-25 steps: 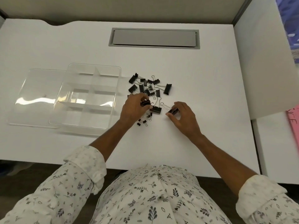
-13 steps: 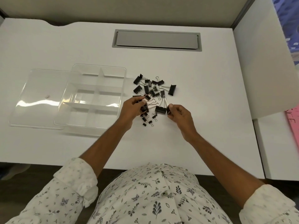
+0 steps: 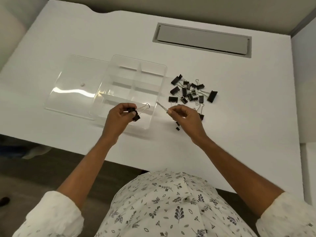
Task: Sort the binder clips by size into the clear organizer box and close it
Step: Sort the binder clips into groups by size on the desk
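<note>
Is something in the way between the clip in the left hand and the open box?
Nothing visible. The left hand holds the clip just over the box's near compartments, and the lid lies off to the left.

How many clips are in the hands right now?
2. One black clip pinched in the left hand above the near end of the organizer box; a second clip in the right hand, only its wire handles showing. More could hide in palms.

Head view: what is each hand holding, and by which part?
Left hand grips a binder clip by its black body. Right hand pinches a second clip by its wire handle; that clip's body is hidden.
</note>
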Demonstrator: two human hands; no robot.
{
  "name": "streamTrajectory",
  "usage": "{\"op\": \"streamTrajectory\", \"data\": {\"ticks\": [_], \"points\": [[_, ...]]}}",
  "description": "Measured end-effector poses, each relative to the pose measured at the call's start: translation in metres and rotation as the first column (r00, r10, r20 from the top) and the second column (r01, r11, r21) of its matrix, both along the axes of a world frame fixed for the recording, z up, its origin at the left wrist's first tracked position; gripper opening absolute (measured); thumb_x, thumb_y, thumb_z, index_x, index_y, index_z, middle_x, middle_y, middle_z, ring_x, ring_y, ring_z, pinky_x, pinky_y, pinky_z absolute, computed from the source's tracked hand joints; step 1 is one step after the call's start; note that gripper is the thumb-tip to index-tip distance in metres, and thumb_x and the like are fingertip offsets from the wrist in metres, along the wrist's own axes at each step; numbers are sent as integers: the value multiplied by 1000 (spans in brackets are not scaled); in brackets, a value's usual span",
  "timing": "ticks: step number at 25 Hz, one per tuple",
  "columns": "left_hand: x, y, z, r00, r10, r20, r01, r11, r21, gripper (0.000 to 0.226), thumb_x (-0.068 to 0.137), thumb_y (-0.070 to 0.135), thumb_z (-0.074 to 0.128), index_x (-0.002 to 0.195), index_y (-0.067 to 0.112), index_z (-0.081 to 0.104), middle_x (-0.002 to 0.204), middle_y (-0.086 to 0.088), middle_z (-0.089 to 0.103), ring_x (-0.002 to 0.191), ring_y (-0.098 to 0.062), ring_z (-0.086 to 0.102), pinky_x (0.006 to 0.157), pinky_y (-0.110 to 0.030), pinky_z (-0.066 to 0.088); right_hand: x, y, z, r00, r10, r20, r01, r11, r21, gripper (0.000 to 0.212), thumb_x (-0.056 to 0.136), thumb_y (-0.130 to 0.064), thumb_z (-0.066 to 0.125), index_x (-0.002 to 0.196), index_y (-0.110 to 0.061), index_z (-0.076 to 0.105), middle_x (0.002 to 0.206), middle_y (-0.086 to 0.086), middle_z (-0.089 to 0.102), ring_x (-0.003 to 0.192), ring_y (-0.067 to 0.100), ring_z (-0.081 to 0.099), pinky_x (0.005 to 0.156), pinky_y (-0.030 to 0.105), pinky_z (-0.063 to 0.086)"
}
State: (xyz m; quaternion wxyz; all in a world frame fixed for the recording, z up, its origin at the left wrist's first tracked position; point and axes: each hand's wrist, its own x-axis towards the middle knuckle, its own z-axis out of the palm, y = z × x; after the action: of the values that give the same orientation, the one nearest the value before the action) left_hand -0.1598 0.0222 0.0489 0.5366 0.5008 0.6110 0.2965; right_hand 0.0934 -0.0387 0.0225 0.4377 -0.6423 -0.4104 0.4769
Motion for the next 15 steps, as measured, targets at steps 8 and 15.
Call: {"op": "streamTrajectory", "data": {"ticks": [8, 15], "points": [[-13, -1, -8, 958, -24, -286, 72, 984, 162, 35, 91, 6, 73, 123, 16, 67, 115, 6, 71, 90, -6, 68, 70, 1, 47, -41, 22, -1, 969, 124, 216, -164, 970, 182, 17, 86, -22, 84, 98, -12, 76, 101, -3, 71, 95, 12, 71, 86, 31, 63], [-10, -5, -7, 955, -10, -297, 78, 973, 218, 34, 91, 6, 74, 124, 15, 67, 113, 6, 69, 87, 1, 67, 71, 0, 49, -57, 27, -4, 923, 159, 350, -238, 951, 198, 20, 86, -26, 83, 99, -14, 74, 101, -8, 66, 92, 6, 68, 88, 36, 62]]}}
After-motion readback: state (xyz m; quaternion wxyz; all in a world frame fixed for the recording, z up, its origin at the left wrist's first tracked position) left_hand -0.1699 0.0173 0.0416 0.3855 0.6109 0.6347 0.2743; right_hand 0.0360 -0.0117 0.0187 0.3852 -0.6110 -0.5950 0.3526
